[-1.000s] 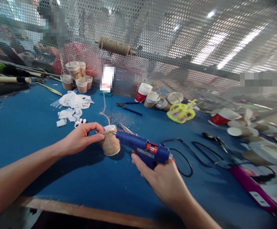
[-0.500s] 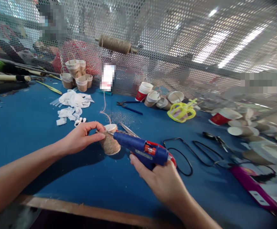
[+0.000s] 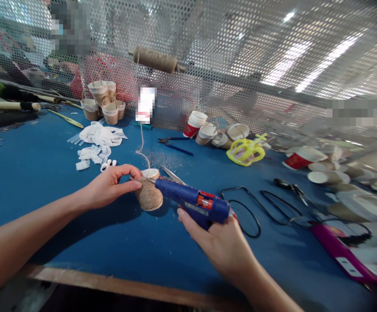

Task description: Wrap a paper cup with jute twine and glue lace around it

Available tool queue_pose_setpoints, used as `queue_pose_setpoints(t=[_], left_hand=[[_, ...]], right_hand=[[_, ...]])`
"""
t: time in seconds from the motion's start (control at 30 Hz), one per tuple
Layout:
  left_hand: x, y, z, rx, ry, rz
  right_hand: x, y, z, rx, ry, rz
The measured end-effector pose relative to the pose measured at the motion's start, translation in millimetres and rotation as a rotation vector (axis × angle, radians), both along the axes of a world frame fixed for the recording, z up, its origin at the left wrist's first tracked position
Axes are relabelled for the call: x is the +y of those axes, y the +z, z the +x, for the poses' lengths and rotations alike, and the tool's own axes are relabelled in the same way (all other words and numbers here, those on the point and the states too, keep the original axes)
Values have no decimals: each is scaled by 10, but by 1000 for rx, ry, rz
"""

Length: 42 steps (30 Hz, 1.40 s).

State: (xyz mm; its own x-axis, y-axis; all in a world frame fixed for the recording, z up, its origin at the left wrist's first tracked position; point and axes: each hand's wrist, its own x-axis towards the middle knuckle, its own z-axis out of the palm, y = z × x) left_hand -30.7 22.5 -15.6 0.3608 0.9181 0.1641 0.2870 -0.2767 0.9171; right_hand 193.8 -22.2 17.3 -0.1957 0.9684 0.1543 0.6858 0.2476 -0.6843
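Note:
My left hand [image 3: 110,187] pinches a twine-wrapped paper cup [image 3: 149,193] that stands on the blue table [image 3: 39,182], thumb and fingers closed on its left side near the rim. A strand of twine [image 3: 141,145] runs up from the cup to a spool [image 3: 156,60] on the mesh wall. My right hand [image 3: 222,242] grips a blue glue gun [image 3: 193,203] with an orange trigger; its nozzle touches the cup's upper right side. The gun's black cord [image 3: 250,212] loops to the right.
Scissors [image 3: 172,174] lie just behind the cup. Pliers [image 3: 173,145], white lace scraps [image 3: 99,141], stacked wrapped cups [image 3: 102,104], red-and-white paper cups [image 3: 193,124], a yellow crown [image 3: 245,151] and a pink case [image 3: 347,255] lie around. A perforated metal screen [image 3: 240,65] backs the table.
The glue gun's nozzle has shifted slightly left onto the cup's upper side. My left hand keeps its pinch on the cup.

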Motion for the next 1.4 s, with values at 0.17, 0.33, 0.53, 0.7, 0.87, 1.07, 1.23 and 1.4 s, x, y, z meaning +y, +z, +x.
queue_pose_setpoints(t=[0.17,0.33,0.53,0.7,0.87,1.07,1.23,1.4], left_hand=[[12,-13,-19,14,-16,24],[8,0,-21,18,-12,6],[7,17,-23,20,-10,2],[14,7,-27,14,-26,-3],[12,2,-30,4,-37,-12],[8,0,-31,0,-45,-6],[7,1,-27,-3,-46,-14],[6,12,-25,7,-36,-14]], right_hand=[[3,-16,34,22,-58,-52],[15,-88,58,91,-94,-38],[38,-149,86,133,-120,8],[59,-89,72,142,-102,10],[72,5,43,145,-108,-36],[84,2,59,67,-132,-56],[69,-6,63,71,-106,-45],[48,-25,70,106,-96,-21]])
